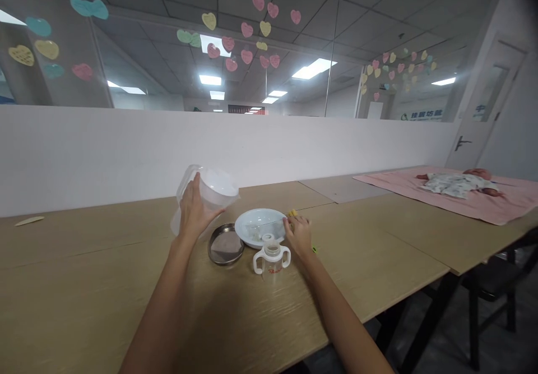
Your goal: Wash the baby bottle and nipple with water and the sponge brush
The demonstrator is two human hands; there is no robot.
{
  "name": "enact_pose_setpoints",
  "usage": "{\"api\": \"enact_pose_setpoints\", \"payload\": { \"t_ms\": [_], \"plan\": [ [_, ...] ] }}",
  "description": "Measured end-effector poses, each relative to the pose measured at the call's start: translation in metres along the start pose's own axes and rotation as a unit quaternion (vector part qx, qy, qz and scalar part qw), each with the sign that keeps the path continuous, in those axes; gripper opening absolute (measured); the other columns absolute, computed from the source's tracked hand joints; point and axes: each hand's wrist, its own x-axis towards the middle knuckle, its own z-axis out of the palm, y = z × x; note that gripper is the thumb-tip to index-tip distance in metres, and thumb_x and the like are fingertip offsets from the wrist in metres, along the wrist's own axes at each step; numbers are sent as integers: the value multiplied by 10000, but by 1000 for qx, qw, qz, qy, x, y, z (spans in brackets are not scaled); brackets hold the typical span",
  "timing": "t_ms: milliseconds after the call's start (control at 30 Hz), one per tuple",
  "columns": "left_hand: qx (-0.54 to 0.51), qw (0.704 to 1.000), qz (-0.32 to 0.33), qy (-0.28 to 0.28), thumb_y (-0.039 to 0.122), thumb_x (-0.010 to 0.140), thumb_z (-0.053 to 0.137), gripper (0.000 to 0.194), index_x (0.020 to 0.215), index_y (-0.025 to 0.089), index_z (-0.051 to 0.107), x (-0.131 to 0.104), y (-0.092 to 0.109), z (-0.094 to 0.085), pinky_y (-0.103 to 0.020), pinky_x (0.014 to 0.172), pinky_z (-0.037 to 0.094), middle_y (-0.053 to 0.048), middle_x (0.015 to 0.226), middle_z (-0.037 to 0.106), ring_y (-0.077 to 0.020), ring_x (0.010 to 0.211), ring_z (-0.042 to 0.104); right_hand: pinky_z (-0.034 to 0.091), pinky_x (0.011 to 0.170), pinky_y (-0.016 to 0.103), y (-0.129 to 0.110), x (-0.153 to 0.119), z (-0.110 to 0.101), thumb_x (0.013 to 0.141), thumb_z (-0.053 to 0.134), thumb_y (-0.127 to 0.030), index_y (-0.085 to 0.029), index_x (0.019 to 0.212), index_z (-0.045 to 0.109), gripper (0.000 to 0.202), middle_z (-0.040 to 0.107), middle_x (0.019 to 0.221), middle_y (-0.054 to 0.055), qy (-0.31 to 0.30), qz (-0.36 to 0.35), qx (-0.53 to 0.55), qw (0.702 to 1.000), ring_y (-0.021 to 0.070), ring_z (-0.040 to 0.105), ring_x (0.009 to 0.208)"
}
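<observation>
My left hand grips a translucent white plastic container, held tilted above the table with its wide rim turned up and to the right. Beside the white bowl, my right hand has its fingers closed on a thin rod that reaches across the bowl. Small clear and white pieces lie inside the bowl, too small to name. In front stands an uncapped clear baby bottle with two white handles. A shallow round metal pan lies left of the bottle.
A yellow object shows partly behind my right hand. To the right, a doll in patterned clothes lies on a pink cloth. A flat pale piece lies far left. A white partition borders the table; a dark chair stands right.
</observation>
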Motion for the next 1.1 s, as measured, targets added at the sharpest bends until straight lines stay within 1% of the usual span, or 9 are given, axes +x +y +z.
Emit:
{"api": "enact_pose_setpoints", "payload": {
  "t_ms": [67,133,267,367,500,633,833,967,1100],
  "plan": [
    [1,998,56,-22,386,537,816,1190,1448,220,68,3,5,1,-526,1048,321,-190,1437,326,-365,1322,323,275,818,330,11,-3,-3,946,351,-319,-157,825,670,377,687,886,88,10,53,-50,997,202,569,875],
    [5,996,87,-28,380,535,819,1184,1444,232,75,4,11,3,-542,1045,312,-187,1439,328,-371,1323,320,286,818,335,24,-7,-5,939,352,-287,-140,860,666,356,683,890,107,-21,86,-106,990,213,574,883],
    [13,992,115,-43,417,558,801,1184,1448,222,43,4,25,13,-571,1033,301,-209,1451,305,-393,1329,303,336,758,304,41,-12,-4,917,377,-256,-131,923,656,305,662,963,126,-159,66,-172,970,209,587,889],
    [34,988,140,-59,427,603,768,1171,1451,172,1,2,34,21,-567,1042,287,-234,1451,303,-396,1343,281,364,732,286,44,-10,2,927,345,-253,-137,975,644,325,634,1023,132,-203,58,-186,960,209,582,932],
    [69,980,173,-72,393,650,731,1118,1447,118,-3,-1,39,27,-568,1057,259,-258,1450,300,-399,1351,266,383,724,272,44,-6,9,932,336,-259,-157,985,645,330,608,1054,129,-220,66,-182,956,208,576,961],
    [100,975,178,-85,365,664,719,1089,1444,91,10,-2,39,29,-577,1057,254,-271,1443,305,-404,1351,264,391,750,288,46,-7,9,920,354,-262,-152,971,655,324,592,1059,137,-226,62,-168,957,219,569,965],
    [111,975,171,-88,344,664,726,1061,1443,95,50,-3,48,22,-573,1075,231,-265,1455,293,-390,1365,242,382,785,293,46,-11,2,913,373,-256,-157,1004,642,301,573,1082,131,-230,93,-147,957,206,561,952],
    [113,974,171,-96,326,657,734,1066,1445,103,52,-3,51,19,-572,1083,216,-252,1469,275,-386,1371,229,381,770,290,44,-12,0,919,362,-258,-154,1001,640,307,565,1103,134,-229,87,-145,958,206,554,941],
    [115,970,187,-106,279,664,718,1031,1450,125,69,-6,50,21,-580,1091,186,-223,1488,254,-376,1383,203,376,775,294,45,-13,2,907,388,-248,-139,984,646,291,564,1088,144,-232,80,-141,959,223,546,973]
  ]
}}
